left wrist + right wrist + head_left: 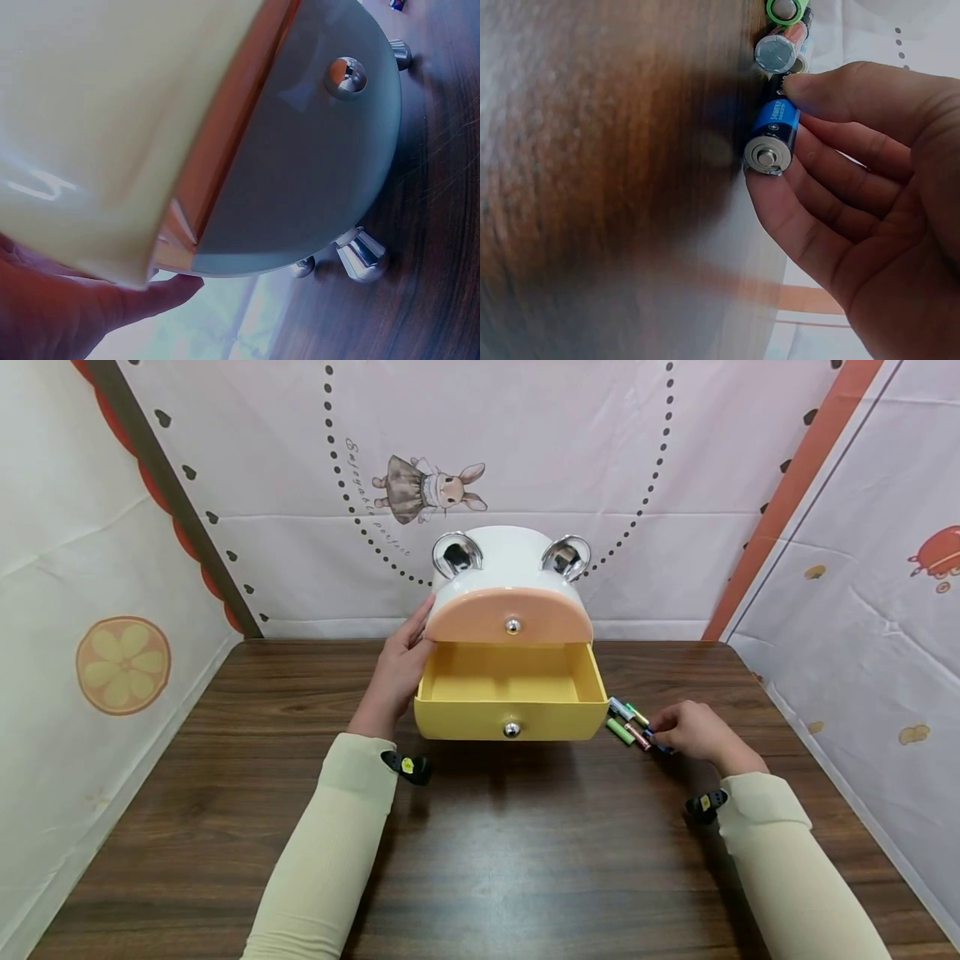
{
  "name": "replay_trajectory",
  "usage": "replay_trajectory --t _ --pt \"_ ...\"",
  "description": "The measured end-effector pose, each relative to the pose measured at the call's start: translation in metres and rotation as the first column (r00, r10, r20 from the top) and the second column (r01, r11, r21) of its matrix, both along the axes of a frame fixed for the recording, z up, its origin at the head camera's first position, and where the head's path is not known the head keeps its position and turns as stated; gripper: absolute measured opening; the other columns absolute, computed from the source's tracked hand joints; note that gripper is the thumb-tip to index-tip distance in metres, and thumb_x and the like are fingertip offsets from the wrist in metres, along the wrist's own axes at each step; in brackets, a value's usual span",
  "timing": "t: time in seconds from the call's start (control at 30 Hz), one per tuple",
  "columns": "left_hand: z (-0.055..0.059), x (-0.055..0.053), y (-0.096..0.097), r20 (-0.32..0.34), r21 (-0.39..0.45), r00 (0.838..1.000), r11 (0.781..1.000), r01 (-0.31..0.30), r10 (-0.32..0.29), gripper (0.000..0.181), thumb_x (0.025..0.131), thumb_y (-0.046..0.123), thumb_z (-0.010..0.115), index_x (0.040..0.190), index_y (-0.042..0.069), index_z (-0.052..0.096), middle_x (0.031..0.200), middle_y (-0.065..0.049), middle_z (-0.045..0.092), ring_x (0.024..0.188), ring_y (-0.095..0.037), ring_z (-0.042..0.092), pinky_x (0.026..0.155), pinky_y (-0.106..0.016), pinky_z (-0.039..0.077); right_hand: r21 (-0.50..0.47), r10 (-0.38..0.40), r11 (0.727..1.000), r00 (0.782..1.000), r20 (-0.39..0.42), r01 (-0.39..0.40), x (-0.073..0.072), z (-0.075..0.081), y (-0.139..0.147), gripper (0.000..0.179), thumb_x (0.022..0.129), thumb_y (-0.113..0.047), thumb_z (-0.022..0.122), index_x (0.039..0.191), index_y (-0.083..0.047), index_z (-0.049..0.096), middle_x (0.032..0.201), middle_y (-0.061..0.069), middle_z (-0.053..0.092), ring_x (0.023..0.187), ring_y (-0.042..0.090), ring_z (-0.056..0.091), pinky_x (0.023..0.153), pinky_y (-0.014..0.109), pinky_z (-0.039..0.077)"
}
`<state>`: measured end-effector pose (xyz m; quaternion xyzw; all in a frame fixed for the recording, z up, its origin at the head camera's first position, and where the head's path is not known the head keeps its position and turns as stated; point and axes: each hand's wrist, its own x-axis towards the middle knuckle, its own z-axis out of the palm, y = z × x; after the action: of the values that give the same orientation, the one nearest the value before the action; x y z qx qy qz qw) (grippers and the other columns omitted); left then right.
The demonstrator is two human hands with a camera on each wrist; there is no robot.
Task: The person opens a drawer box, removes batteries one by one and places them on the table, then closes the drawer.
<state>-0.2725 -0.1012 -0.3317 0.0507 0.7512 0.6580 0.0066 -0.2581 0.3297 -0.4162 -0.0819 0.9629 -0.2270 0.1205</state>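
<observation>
Five batteries show on the dark wooden table (487, 860) at the right of the cabinet (510, 556), and the blue-and-black battery (777, 120) is in the right hand (697, 732). Its thumb and forefinger pinch that battery lightly, the hand otherwise loosely cupped. Seen from the right wrist, the battery's long axis runs from the nubbed end facing the camera away toward the other batteries, among them a green battery (620, 732) and a red one (637, 736); it lies low, down by the tabletop. From the right hand, the yellow drawer (465, 720) lies to the left and higher, its near right corner just past the small group, its hollow facing up and its bottom bare where visible. The right hand is much the nearer one to the batteries. Across the cabinet, the left hand (396, 672) rests against its left side, thumb stretched along the edge, gripping nothing that shows; the other fingers are partly hidden, so I cannot tell how they lie.
</observation>
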Motion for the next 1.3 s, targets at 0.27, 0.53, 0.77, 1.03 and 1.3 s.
replay_trajectory --t 0.27,0.53,0.77,1.03,1.3 --pt "0.0 0.0 0.0 0.006 -0.006 1.0 1.0 -0.002 0.002 0.055 0.101 0.019 0.047 0.15 0.04 0.033 0.159 0.007 0.028 0.142 -0.02 0.036 0.111 -0.047 0.038 -0.007 -0.009 1.0 1.0 0.004 0.009 0.002 0.0 0.001 0.022 0.088 -0.015 0.066 0.104 -0.001 0.071 0.088 0.008 0.07 0.071 0.014 0.058 0.06 0.029 0.049" --pt "-0.001 0.0 0.001 0.008 -0.001 1.0 1.0 -0.005 0.005 0.055 0.101 0.018 0.047 0.15 0.039 0.033 0.159 0.007 0.028 0.142 -0.021 0.037 0.11 -0.047 0.038 -0.026 -0.011 1.0 1.0 -0.007 0.011 0.004 -0.001 0.001 0.022 0.09 -0.014 0.065 0.105 0.001 0.071 0.091 0.011 0.071 0.071 0.013 0.061 0.061 0.029 0.052" --pt "-0.009 -0.009 -0.002 0.001 0.019 1.0 1.0 0.003 -0.003 0.056 0.101 0.017 0.047 0.149 0.041 0.033 0.159 0.009 0.027 0.144 -0.018 0.034 0.112 -0.047 0.036 -0.053 -0.011 0.999 1.0 -0.005 0.01 0.005 0.0 0.002 0.024 0.091 -0.014 0.065 0.107 0.002 0.07 0.094 0.013 0.071 0.073 0.014 0.065 0.063 0.031 0.056" --pt "-0.027 -0.022 -0.005 -0.037 0.037 0.999 0.999 -0.008 0.01 0.055 0.1 0.018 0.048 0.142 0.052 0.038 0.156 0.015 0.032 0.141 -0.013 0.037 0.112 -0.044 0.036 -0.044 -0.013 0.999 1.0 -0.013 0.012 0.007 0.0 0.002 0.024 0.093 -0.015 0.063 0.109 0.001 0.07 0.096 0.014 0.071 0.073 0.014 0.066 0.064 0.032 0.056" --pt "-0.028 -0.022 -0.004 -0.065 0.048 0.998 0.999 -0.009 0.012 0.057 0.098 0.014 0.047 0.142 0.05 0.039 0.155 0.013 0.034 0.14 -0.011 0.038 0.113 -0.042 0.036 -0.038 -0.019 0.999 1.0 -0.01 0.018 0.009 0.001 0.002 0.026 0.093 -0.016 0.062 0.11 0.002 0.07 0.097 0.015 0.071 0.075 0.015 0.066 0.066 0.035 0.056"
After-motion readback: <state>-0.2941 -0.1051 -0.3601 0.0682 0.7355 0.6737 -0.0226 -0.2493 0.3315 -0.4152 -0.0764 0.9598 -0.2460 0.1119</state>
